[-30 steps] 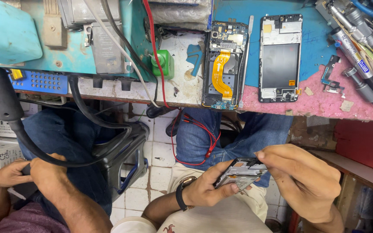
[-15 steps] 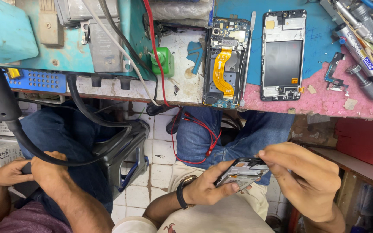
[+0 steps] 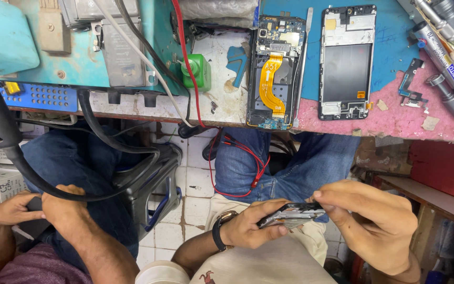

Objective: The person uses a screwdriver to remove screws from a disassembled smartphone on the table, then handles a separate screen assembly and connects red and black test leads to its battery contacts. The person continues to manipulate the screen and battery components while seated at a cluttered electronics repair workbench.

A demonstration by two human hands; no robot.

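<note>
Both hands meet low in the view over the person's lap: the left hand [image 3: 248, 229], with a watch [image 3: 219, 231] on its wrist, is curled under a dark phone part [image 3: 292, 214] and grips its near end, while the right hand [image 3: 374, 223] closes thumb and fingers on the far end, so the part lies flat between them, edge-on to the camera. It sits well clear of the bench [image 3: 222, 79], whose front edge runs across the upper view. The bench top is worn, teal on the left, pale and chipped in the middle, pink on the right over a blue mat [image 3: 390, 63]. On it lie an opened phone [image 3: 274, 68] with an orange flex cable, overhanging the edge slightly, a thin metal tool just beside it, and an empty phone frame [image 3: 348, 60] further right. Screwdrivers [image 3: 447, 58] crowd the right corner, and a green block [image 3: 198, 71] sits by a red wire [image 3: 193, 94] that drops over the edge toward the jeans. Below the bench is a white tiled floor [image 3: 195, 184] and a black stool [image 3: 151, 181]. At lower left another person's hands [image 3: 38, 208] hold something dark that I cannot make out, under a thick black hose [image 3: 6, 142]. Open room is tight: knees, stool and a wooden shelf [image 3: 437, 197] hem the lap in.
</note>
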